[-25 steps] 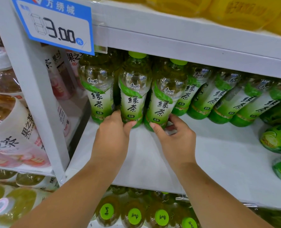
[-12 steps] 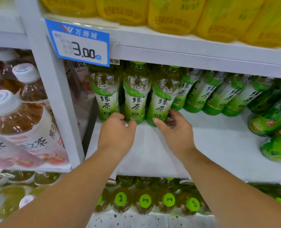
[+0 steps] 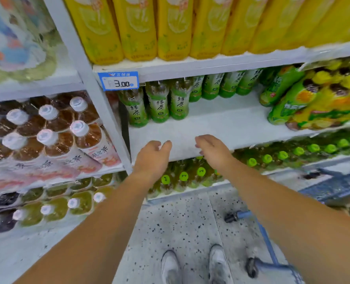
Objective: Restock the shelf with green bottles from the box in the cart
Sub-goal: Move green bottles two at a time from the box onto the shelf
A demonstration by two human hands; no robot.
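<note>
Hands hover side by side at view centre: L hand (image 3: pixel 152 158) and R hand (image 3: pixel 213 149) hang just above the front edge of the white shelf board (image 3: pixel 231 124). They are apart from each other, fingers loosely bent. Neither holds anything, and neither touches a bottle. The green bottles (image 3: pixel 157 105) sit on that board. 3 stand upright in a front row at 12 o'clock from L hand, pressed shoulder to shoulder at the board's left end, well clear of both hands. Behind them, toward 1 o'clock, a back row runs right w/ approx 4 more labels showing, tops hidden by the shelf above. 1 blue price tag (image 3: pixel 118 80) reading 3.00 hangs at 11 o'clock from the front row. Yellow bottles (image 3: pixel 174 25) line the shelf at 12 o'clock, min 5 clear, others too blurred to count. Green caps (image 3: pixel 183 176) on the lower shelf: 3 show between the forearms, approx 8 more trail off toward 3 o'clock. At 9 o'clock are brown bottles w/ white caps (image 3: pixel 79 128), min 6 caps. 2 grey shoes (image 3: pixel 170 265) stand on the speckled floor (image 3: pixel 180 222) at 6 o'clock. The cart (image 3: pixel 269 240) is at 4–5 o'clock: blue frame, 2 black wheels (image 3: pixel 230 217), basket blurred.
</note>
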